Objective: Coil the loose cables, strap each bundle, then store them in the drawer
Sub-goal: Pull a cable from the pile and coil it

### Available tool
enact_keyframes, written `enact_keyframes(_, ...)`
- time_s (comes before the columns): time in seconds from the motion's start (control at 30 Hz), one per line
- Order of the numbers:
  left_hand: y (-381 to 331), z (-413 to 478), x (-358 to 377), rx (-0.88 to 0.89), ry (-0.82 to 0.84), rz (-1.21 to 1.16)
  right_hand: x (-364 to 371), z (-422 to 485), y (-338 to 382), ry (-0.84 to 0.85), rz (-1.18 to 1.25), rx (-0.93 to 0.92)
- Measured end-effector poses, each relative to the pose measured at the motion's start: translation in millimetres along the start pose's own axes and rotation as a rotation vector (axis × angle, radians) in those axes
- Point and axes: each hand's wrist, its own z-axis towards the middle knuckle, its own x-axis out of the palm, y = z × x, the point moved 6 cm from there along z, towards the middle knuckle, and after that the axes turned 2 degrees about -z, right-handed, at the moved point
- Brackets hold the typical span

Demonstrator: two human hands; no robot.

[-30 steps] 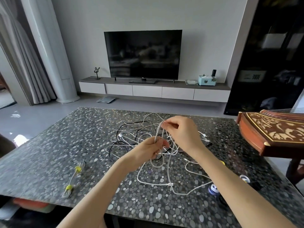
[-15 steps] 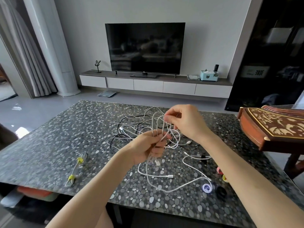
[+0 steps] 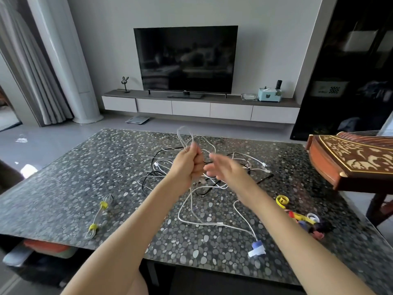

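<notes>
Left hand (image 3: 188,166) raised over mid-table (image 3: 63,188), fingers fisted around a white cable (image 3: 184,137); loops stick up above the fist, tail trails toward the near edge. Right hand (image 3: 225,170) just beside it, blurred, fingers loose, holding nothing. Cable tangle (image 3: 251,165) behind. Strapped bundle (image 3: 97,217) left, bare top between. Straps (image 3: 302,219) near the right edge.

One table (image 3: 63,188) carries one strapped cable bundle (image 3: 97,216) near its front-left edge, bound by two yellow straps (image 3: 103,204). There is one tangle of white and black cables (image 3: 156,163) at centre, strands uncountable. One blue strap (image 3: 257,248) lies at the front edge, one yellow strap coil (image 3: 281,200) and one mixed strap heap (image 3: 308,222) by the right edge. Two hands: left hand (image 3: 189,165), right hand (image 3: 225,169).
</notes>
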Motion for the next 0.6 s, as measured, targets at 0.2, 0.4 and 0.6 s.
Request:
enact_keyframes(0.2,-23.4,30.5,16.4,0.127,-0.153,-0.35,27.0,-13.4,-40.4,0.061,0.104,-0.003)
enact_keyframes(0.4,-88.1,61.3,18.7,0.348,-0.283,-0.389,-4.4,9.3,-61.0,-0.062,0.001,0.032)
enact_keyframes(0.6,-129.4,61.9,14.2,0.543,-0.388,0.151,-108.5,44.4,-3.4,-0.521,-0.253,-0.139)
